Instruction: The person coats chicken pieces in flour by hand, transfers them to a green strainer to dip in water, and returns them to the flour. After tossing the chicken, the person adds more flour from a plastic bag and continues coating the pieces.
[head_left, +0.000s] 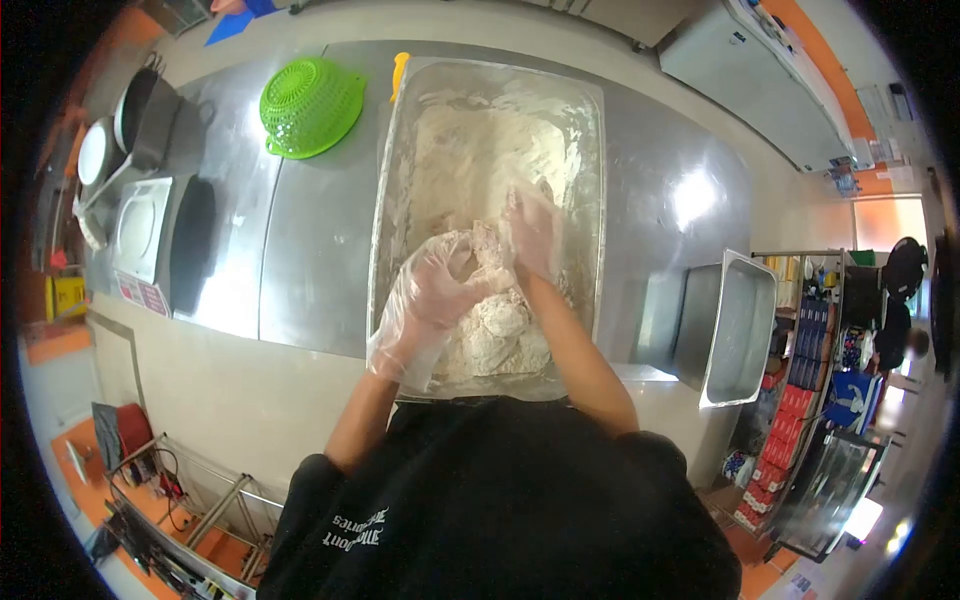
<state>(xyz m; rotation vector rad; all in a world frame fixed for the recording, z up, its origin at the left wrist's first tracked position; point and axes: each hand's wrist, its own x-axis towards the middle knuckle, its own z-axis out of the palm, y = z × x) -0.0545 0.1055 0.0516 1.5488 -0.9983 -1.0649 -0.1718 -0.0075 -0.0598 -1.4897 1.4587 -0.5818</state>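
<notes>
Far on the left, a dark pan (133, 108) and a white pan (97, 152) sit close together, and it is hard to see what holds them up. Near them, a low metal box (142, 240) stands on the shiny counter (318, 265). Next comes a green basket (308, 105) full of little holes. It is bottom side up, so its inside is hidden. A strip of counter lies between it and the big tub (383, 215). A yellow handle (400, 72) pokes up at the tub's far left corner, and the rest of it can't be seen.

The tub has loose flour (460, 150) at the far end and a pile of floury lumps (500, 335) at the near end. The left hand (432, 285), in a clear glove, has bent fingers and is half open around one floury piece (488, 255) in the middle. I can't tell how tightly it holds on. The right hand (533, 232) is just beside that piece, open, with long, nearly straight fingers. It is floury and blurry.

The tub's walls are close around both hands. To the right, a wide stretch of counter reaches to a deep metal pan (745, 330). Past that, a shelf of boxes (795, 400) is small and bent-looking.
</notes>
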